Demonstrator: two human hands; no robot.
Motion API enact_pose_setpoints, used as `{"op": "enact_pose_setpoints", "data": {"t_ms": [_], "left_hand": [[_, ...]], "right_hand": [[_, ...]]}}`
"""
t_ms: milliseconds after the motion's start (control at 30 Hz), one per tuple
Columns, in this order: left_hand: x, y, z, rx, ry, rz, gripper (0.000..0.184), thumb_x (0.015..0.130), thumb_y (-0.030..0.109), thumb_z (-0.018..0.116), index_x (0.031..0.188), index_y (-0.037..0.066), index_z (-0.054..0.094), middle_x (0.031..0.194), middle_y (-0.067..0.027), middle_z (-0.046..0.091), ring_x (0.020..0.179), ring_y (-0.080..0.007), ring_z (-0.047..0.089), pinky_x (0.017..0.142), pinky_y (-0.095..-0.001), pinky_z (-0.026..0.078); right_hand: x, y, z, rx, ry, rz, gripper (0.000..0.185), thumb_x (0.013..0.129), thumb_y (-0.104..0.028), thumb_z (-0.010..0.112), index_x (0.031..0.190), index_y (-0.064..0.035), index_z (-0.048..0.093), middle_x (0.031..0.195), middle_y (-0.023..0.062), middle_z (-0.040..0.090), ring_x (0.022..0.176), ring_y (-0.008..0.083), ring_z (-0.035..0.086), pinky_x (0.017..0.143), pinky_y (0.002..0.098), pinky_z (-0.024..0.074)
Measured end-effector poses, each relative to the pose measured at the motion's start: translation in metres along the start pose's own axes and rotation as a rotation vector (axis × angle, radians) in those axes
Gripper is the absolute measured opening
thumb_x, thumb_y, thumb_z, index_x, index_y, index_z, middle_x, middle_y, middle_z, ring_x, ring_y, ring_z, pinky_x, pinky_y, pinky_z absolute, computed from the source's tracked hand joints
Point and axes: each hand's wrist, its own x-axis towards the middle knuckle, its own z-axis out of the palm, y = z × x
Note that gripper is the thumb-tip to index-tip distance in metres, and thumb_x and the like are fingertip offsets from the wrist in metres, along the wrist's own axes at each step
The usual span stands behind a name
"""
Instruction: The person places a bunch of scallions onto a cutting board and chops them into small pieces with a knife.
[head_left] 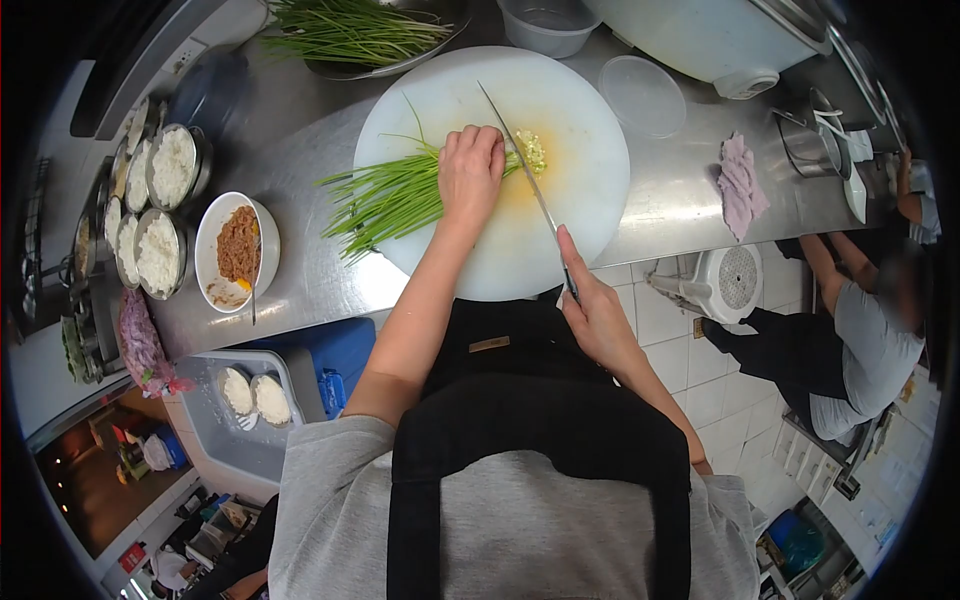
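Observation:
A bundle of long green chives (390, 200) lies across a round white cutting board (480, 85), its leafy ends running off the left edge. My left hand (472, 172) presses down on the bundle near its right end, fingers curled over it. In my right hand (592, 305) is the handle of a long kitchen knife (537, 190). The blade slants up and left across the board, right beside my left fingertips. Small chopped pieces (533, 150), pale yellow-green, sit against the blade's right side.
A white bowl of brown minced filling (238, 245) with a spoon stands at left, near metal bowls of white rice (160, 255). More chives (350, 32) fill a tray behind. A clear lid (642, 96) and pink cloth (741, 187) lie right. A co-worker (865, 340) is at far right.

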Motion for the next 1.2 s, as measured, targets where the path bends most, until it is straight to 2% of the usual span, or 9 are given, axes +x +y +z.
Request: {"op": "enact_pose_setpoints", "data": {"t_ms": [267,467,500,567,600,667,767,867,1200], "left_hand": [[0.001,0.000,0.002,-0.014,0.029,0.025,0.007,0.083,0.008,0.064,0.089,0.006,0.061,0.087,-0.0084,0.062,0.084,-0.0306,0.056,0.074,-0.0418,0.043],[0.001,-0.001,0.003,0.021,0.008,0.006,0.007,0.083,0.009,0.063,0.089,0.006,0.061,0.087,-0.0086,0.062,0.084,-0.0309,0.056,0.074,-0.0424,0.043],[0.001,-0.001,0.002,0.024,0.002,0.006,0.007,0.083,0.009,0.063,0.089,0.006,0.060,0.087,-0.0087,0.062,0.084,-0.0310,0.056,0.074,-0.0425,0.043],[0.000,-0.002,0.002,0.019,0.005,0.010,0.007,0.083,0.009,0.063,0.089,0.006,0.060,0.088,-0.0089,0.062,0.084,-0.0311,0.056,0.074,-0.0426,0.043],[0.000,-0.002,0.003,0.011,0.006,0.012,0.007,0.083,0.009,0.063,0.089,0.006,0.060,0.088,-0.0090,0.062,0.084,-0.0313,0.056,0.074,-0.0427,0.043],[0.001,-0.003,0.005,0.027,0.011,0.019,0.009,0.082,0.009,0.064,0.090,0.007,0.060,0.088,-0.0081,0.061,0.085,-0.0303,0.055,0.074,-0.0422,0.043],[0.000,-0.002,0.003,0.045,0.003,0.007,0.011,0.081,0.010,0.066,0.090,0.008,0.060,0.089,-0.0075,0.060,0.085,-0.0292,0.055,0.074,-0.0419,0.043],[-0.001,-0.003,0.005,0.030,0.000,0.010,0.011,0.081,0.009,0.066,0.090,0.007,0.060,0.088,-0.0079,0.060,0.085,-0.0294,0.055,0.075,-0.0419,0.043],[0.000,-0.002,0.004,0.024,0.005,-0.005,0.012,0.080,0.008,0.066,0.090,0.007,0.059,0.088,-0.0086,0.060,0.085,-0.0303,0.055,0.075,-0.0425,0.043]], "right_hand": [[0.023,0.010,-0.002,-0.098,0.033,-0.059,0.082,0.084,0.010,0.047,0.156,-0.0163,0.018,0.102,0.0284,0.061,0.094,0.0455,0.059,0.087,0.0489,0.0451],[0.007,0.002,0.004,-0.129,0.023,-0.010,0.083,0.084,0.010,0.048,0.156,-0.0186,0.018,0.090,0.0253,0.060,0.087,0.0437,0.060,0.084,0.0484,0.0453],[0.013,0.004,0.004,-0.128,0.024,-0.010,0.083,0.084,0.010,0.048,0.156,-0.0186,0.018,0.090,0.0253,0.060,0.087,0.0437,0.060,0.084,0.0484,0.0453],[0.030,0.007,0.001,-0.086,-0.047,0.077,0.078,0.087,0.007,0.044,0.156,-0.0172,0.017,0.124,0.0329,0.056,0.113,0.0477,0.056,0.099,0.0428,0.0427],[0.028,0.008,0.002,-0.086,-0.043,0.075,0.078,0.087,0.007,0.044,0.156,-0.0172,0.017,0.124,0.0329,0.056,0.113,0.0477,0.056,0.099,0.0428,0.0427],[0.027,0.010,0.003,-0.132,0.040,-0.050,0.084,0.084,0.009,0.048,0.156,-0.0191,0.017,0.091,0.0253,0.060,0.086,0.0435,0.060,0.082,0.0491,0.0455],[0.006,0.001,0.004,-0.116,0.065,-0.125,0.084,0.084,0.009,0.048,0.156,-0.0193,0.015,0.091,0.0258,0.060,0.086,0.0433,0.059,0.081,0.0494,0.0452],[0.013,0.010,0.011,-0.124,0.038,-0.048,0.083,0.085,0.009,0.047,0.156,-0.0194,0.017,0.092,0.0261,0.060,0.085,0.0436,0.059,0.081,0.0498,0.0450],[0.009,0.003,0.013,-0.071,0.082,-0.085,0.080,0.085,0.010,0.046,0.156,-0.0151,0.019,0.088,0.0260,0.059,0.082,0.0429,0.060,0.081,0.0488,0.0455]]}}
